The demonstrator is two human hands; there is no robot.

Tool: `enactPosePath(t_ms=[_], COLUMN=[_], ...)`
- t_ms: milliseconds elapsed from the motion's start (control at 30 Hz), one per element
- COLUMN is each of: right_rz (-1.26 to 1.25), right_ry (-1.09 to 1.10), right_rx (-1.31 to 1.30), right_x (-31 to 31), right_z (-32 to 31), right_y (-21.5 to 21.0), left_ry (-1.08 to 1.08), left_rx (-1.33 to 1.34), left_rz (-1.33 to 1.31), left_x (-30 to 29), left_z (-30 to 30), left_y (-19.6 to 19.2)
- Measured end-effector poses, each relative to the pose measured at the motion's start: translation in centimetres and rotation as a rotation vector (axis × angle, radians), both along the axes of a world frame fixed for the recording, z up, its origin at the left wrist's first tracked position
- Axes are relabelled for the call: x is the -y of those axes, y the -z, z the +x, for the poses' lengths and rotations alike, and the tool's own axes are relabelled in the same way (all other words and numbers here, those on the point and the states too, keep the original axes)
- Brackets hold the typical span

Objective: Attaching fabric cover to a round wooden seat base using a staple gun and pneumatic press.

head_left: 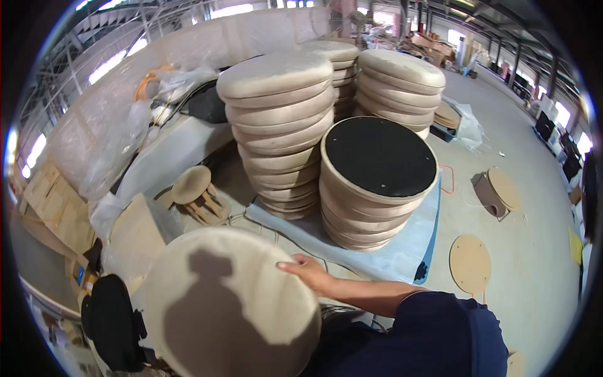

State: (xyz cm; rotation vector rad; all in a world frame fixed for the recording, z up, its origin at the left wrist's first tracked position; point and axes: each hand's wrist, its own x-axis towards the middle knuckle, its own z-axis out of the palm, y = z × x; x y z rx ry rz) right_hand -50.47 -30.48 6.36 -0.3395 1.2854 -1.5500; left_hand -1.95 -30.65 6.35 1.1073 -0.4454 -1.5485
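A large round beige cushion (226,301) fills the lower left of the view, with a shadow of a head across it. My right hand (308,271) grips its right edge, fingers curled over the rim, and the forearm runs back to a dark blue sleeve. My left hand is not visible; it may be hidden behind the cushion. Just beyond stand stacks of similar round cushions: a tall beige stack (276,125) and a shorter stack whose top cushion shows a black underside (379,157).
Two more cushion stacks (402,88) stand behind. The stacks rest on a pale blue sheet (402,251). A round wooden stool frame (195,191) sits at left, plastic-wrapped upholstery (119,138) beyond it. Wooden discs (470,262) and a drum-shaped frame (496,191) lie on the concrete floor at right.
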Motion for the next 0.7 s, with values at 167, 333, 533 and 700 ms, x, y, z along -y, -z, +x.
enactPosePath(t_ms=[167, 333, 533, 700], right_rz=[0.066, -0.046, -0.458, -0.028], right_ry=[0.291, 0.532, 0.886, 0.670], right_rx=[-0.376, -0.176, 0.025, 0.187], right_x=[-7.4, -15.2, -19.2, -17.8], right_z=[-8.8, -18.3, -23.3, -19.1], right_y=[-2.4, -4.6, -5.7, 0.2], left_ry=[0.369, 0.607, 0.979, 0.933], left_rx=[0.061, 0.784, -0.149, 0.191], left_rz=[0.108, -0.985, -0.737, -0.564], left_x=[3.7, 10.7, 6.2, 5.5], left_z=[-12.7, -23.9, -32.9, -27.1], left_y=[-0.6, -0.4, -12.9, -3.5])
